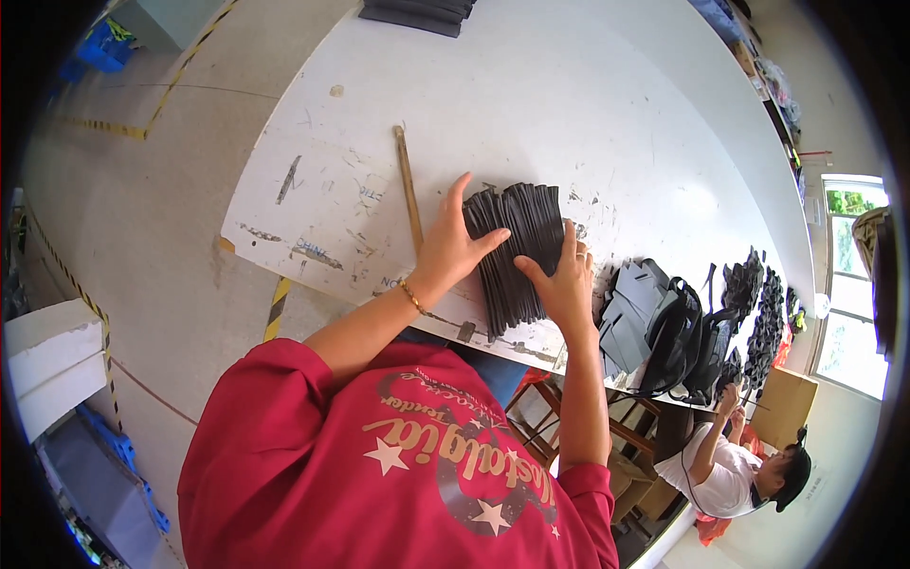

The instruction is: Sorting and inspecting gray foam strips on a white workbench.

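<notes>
A row of thin black strips [517, 242], packed side by side, lies on the white table [313, 114] near its front edge. My left hand [458, 245] rests against the left side of this bundle, its thumb over the top and its index finger reaching up along the far corner. From the right, my right hand [563, 287] presses on the bundle, thumb on top and fingers along the right edge. Between them the two hands clasp the strips. The undersides of my fingers are partly hidden. A flat wooden stick [409, 185] lies just left of my left hand.
Right of the bundle are grey flat pieces [627, 308], a black bag [681, 327] and heaps of black pieces [761, 327]. More black strips [415, 13] lie at the table's far edge. A co-worker in white [725, 469] sits at the right.
</notes>
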### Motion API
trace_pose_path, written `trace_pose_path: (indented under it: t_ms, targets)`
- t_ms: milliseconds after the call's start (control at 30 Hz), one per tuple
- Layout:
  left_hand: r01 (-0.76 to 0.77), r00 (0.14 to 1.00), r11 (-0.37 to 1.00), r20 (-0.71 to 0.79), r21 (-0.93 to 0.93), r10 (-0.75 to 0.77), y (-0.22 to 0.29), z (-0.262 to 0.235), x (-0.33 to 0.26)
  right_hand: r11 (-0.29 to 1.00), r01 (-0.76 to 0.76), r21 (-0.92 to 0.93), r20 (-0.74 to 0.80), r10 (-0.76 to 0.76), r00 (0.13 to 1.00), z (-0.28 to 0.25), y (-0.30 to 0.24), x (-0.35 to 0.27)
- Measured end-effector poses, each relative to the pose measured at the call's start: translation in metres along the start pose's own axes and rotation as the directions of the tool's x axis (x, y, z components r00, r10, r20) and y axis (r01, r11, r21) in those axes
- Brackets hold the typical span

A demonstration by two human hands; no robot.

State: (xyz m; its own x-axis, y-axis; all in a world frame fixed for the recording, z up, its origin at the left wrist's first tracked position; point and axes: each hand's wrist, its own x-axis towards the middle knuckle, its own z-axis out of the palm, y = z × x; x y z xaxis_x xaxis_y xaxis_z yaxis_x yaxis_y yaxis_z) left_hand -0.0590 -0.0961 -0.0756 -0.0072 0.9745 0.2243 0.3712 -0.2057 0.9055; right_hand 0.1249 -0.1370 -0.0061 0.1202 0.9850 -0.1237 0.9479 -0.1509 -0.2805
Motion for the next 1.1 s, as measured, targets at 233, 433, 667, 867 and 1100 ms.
trace_pose_path:
  t_ms: [233,433,667,867,1100]
  targets:
    - [0.151,0.955,0.986,0.247,0.073,-0.165,0.010,-0.006,0.025,0.980,0.036,0.194,-0.037,-0.030,0.999,0.004,0.013,0.011]
    - [0.047,0.971,0.984,0.221,0.174,-0.086,0.000,0.009,0.022,0.994,0.050,0.096,0.019,-0.052,0.998,0.004,0.016,0.015]
    - [0.125,0.967,0.986,0.209,0.109,-0.146,0.000,0.007,0.018,0.993,0.021,0.117,-0.054,-0.015,0.998,0.004,0.012,0.012]
    - [0.101,0.975,0.991,0.192,0.087,-0.116,-0.001,0.008,0.016,1.000,-0.014,0.014,-0.161,0.016,0.987,0.018,0.008,0.008]
    - [0.119,0.968,0.990,0.215,0.080,-0.133,-0.001,0.008,0.018,0.998,-0.001,0.062,-0.087,0.007,0.996,0.014,0.009,0.007]
